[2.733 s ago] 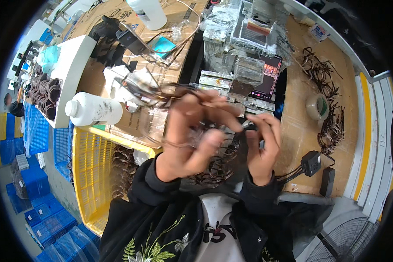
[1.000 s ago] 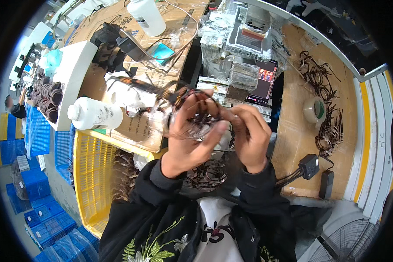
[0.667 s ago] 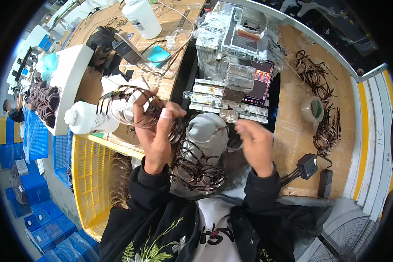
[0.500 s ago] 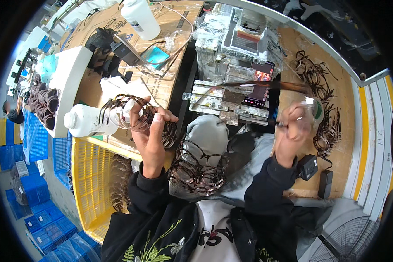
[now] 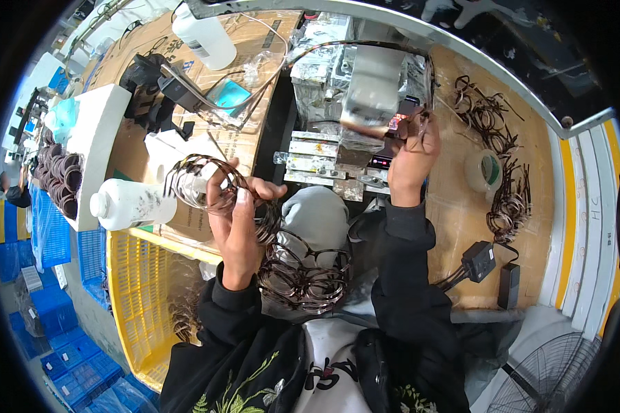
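Observation:
My left hand (image 5: pixel 235 230) is closed round a bundle of brown tortoiseshell glasses frames (image 5: pixel 193 172), left of my lap. Its fingers run through the frames, and some hang below the palm. Raised in front of the metal machine (image 5: pixel 313 86), my right hand (image 5: pixel 415 162) pinches a dark brown glasses frame (image 5: pixel 415 122). Part of that frame is blurred and lies before a grey block of the machine, so whether it touches the block I cannot tell. More glasses frames (image 5: pixel 303 279) rest in a pile on my lap, against the grey cloth over my knee (image 5: pixel 317 217).
Loose glasses frames (image 5: pixel 506 206) and a tape roll (image 5: pixel 483 171) lie on the cardboard-covered table at right, near black adapters (image 5: pixel 479 261). A phone (image 5: pixel 401 124) leans at the machine. White bottles (image 5: pixel 132 204) and a yellow basket (image 5: pixel 139 296) stand at left; a fan (image 5: pixel 554 375) is lower right.
My right hand has moved left and forward from the right-hand table to the machine, carrying the glasses frame. My left hand keeps its bundle. The view has shifted slightly.

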The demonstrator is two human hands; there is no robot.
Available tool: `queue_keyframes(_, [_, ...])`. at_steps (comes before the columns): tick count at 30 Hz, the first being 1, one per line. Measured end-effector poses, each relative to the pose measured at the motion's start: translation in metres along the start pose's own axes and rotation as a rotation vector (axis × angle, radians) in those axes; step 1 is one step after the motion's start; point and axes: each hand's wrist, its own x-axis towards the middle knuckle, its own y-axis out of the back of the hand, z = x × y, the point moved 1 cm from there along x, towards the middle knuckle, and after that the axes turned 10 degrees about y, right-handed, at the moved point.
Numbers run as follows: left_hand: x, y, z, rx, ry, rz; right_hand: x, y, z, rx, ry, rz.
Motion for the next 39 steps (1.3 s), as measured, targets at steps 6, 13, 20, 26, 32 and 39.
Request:
queue_keyframes(6, [0.008,-0.010,0.012,-0.073,0.098,-0.002,-0.028,0.002,-0.027,0.083,0.141,-0.029])
queue_keyframes(13, [-0.002,-0.041,0.014,0.110,-0.113,-0.288,-0.094,-0.032,-0.083,-0.555,0.374,-0.495])
queue_keyframes(20, [-0.004,-0.024,0.011,0.151,-0.200,-0.185,-0.098,-0.003,-0.102,-0.855,-0.033,-0.895])
queue_keyframes(26, [0.004,-0.010,0.004,0.183,-0.132,0.035,-0.103,0.022,-0.098,-0.856,0.032,-0.885])
queue_keyframes(32, [0.006,0.005,0.013,0.127,-0.202,0.139,-0.049,0.051,-0.103,-0.336,0.214,-0.276])
queue_keyframes(39, [-0.001,0.009,0.011,0.007,-0.240,0.123,0.002,0.006,-0.018,0.158,-0.067,-0.083])
